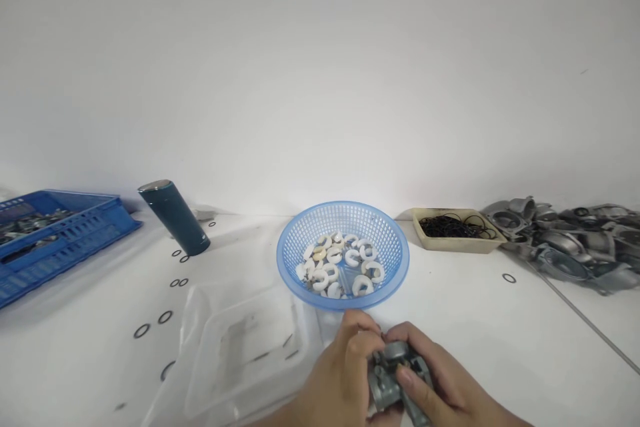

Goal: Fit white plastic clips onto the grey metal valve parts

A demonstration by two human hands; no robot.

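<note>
My left hand point(345, 363) and my right hand point(440, 380) are closed together around a small grey metal casting point(393, 380) at the bottom middle of the head view. The fingertips of both hands pinch at its top. Just beyond them stands a round blue mesh basket point(300, 240) holding several white C-shaped clips point(345, 263). The lower part of the casting is hidden by my fingers.
A clear plastic tray point(240, 340) lies left of my hands. Black O-rings point(150, 323) are scattered on the white table. A beige tray of black rings point(455, 230), a pile of grey metal castings point(565, 243), a dark teal cylinder point(173, 217) and a blue crate point(55, 233) stand further back.
</note>
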